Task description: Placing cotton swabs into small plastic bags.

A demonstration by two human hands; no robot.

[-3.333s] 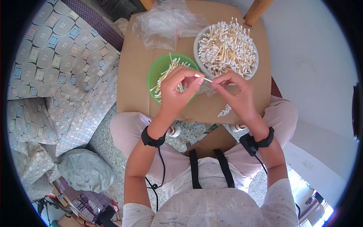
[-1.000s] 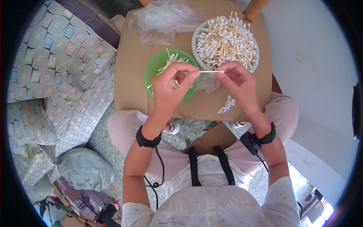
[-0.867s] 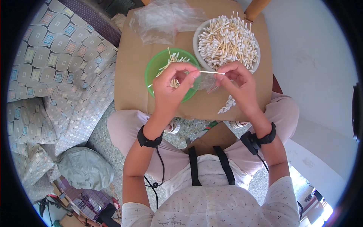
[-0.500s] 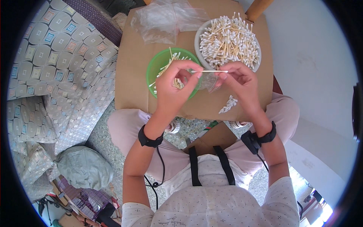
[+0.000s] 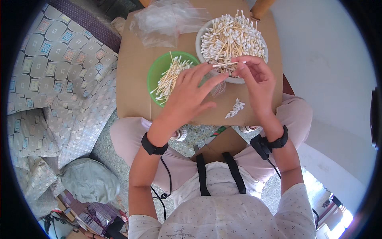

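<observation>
Risk first: the single wooden-stemmed cotton swab [image 5: 227, 63] is pinched near one end only, held level over the rim of the white round bowl heaped with cotton swabs [image 5: 260, 44]. A slack pinch would likely drop it back into the heap, where it could not be told from the rest. The small loose cluster of white swab pieces [image 5: 235, 108] lies on the brown cardboard sheet [image 5: 133, 79] near its front edge; a brush of the wrist could sweep it off.

Right hand [image 5: 256, 81]: thumb and forefinger closed on the swab, other fingers curled loosely.

Left hand [image 5: 191, 97]: fingers spread and extended, holding nothing, hovering over the green round plastic bowl [image 5: 153, 75] of swabs, fingertips toward the white bowl.

Crumpled clear plastic bags [image 5: 167, 20] lie at the far edge.
</observation>
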